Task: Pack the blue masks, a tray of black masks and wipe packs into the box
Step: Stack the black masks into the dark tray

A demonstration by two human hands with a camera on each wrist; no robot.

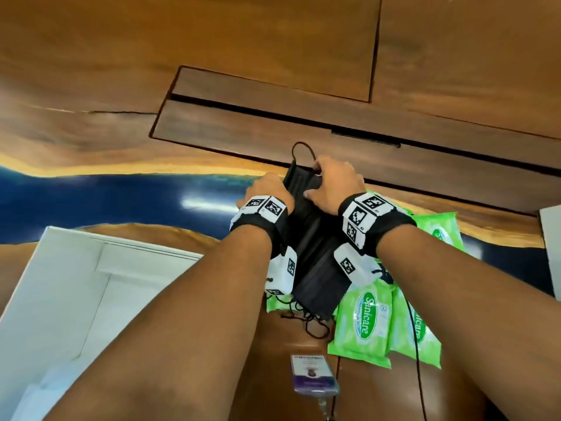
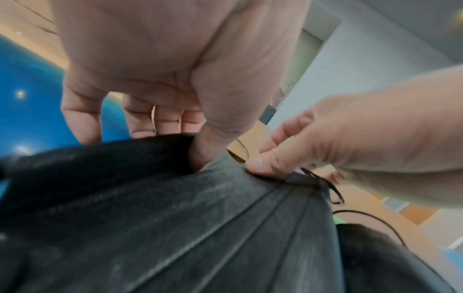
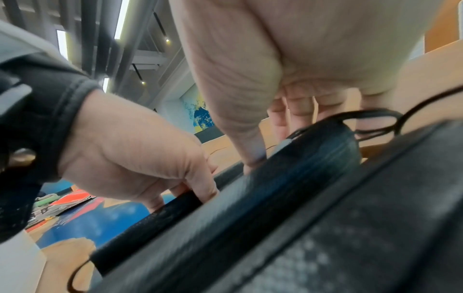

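A stack of black masks (image 1: pixel 315 253) lies lengthwise on the wooden table, partly on top of green wipe packs (image 1: pixel 364 323). My left hand (image 1: pixel 267 189) grips the stack's far left edge; the left wrist view shows the thumb on top of the black masks (image 2: pixel 200 228) and the fingers (image 2: pixel 140 123) down the side. My right hand (image 1: pixel 334 183) curls over the far right end, with its thumb (image 3: pixel 253 158) on the masks (image 3: pixel 275 218). Black ear loops trail from both ends. The open white box (image 1: pixel 76 284) sits at the lower left. No blue masks are in view.
A dark recessed panel (image 1: pixel 273 117) lies in the table beyond the hands, and a blue resin strip (image 1: pixel 121 202) runs across it. An ID badge (image 1: pixel 314 375) hangs near my body. A white object (image 1: pixel 551 253) stands at the right edge.
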